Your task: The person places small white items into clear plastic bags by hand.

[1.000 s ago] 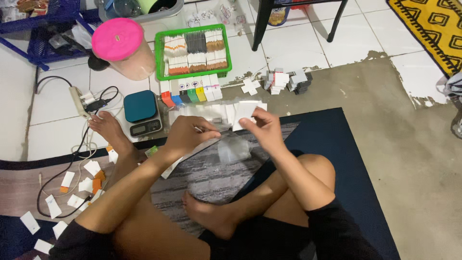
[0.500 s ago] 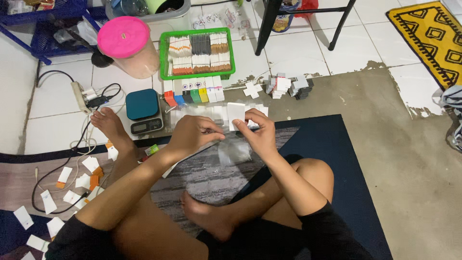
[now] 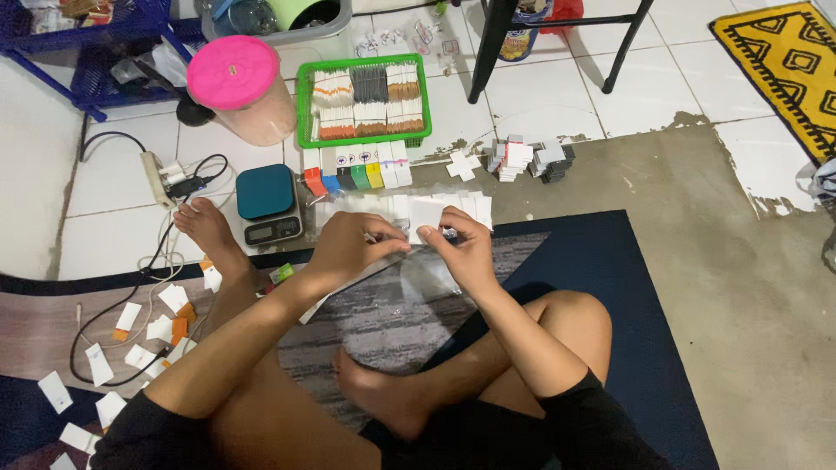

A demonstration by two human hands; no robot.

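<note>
Seen from the head camera, the person sits cross-legged on a dark rug. The left hand and the right hand meet over the rug's far edge, close together. Both are curled, fingertips pinched on a small white card held between them; the left hand's fingers reach toward the right hand's thumb. Whether the card is one piece or several I cannot tell.

Just beyond the hands lies a row of white cards on the floor. Further out from the left hand stands a teal kitchen scale, and past it a jar with a pink lid. Straight ahead of both hands sits a green basket filled with stacked cards. Beyond the right hand, a small heap of folded boxes rests on the floor. Scattered paper slips lie well to the left of the left arm.
</note>
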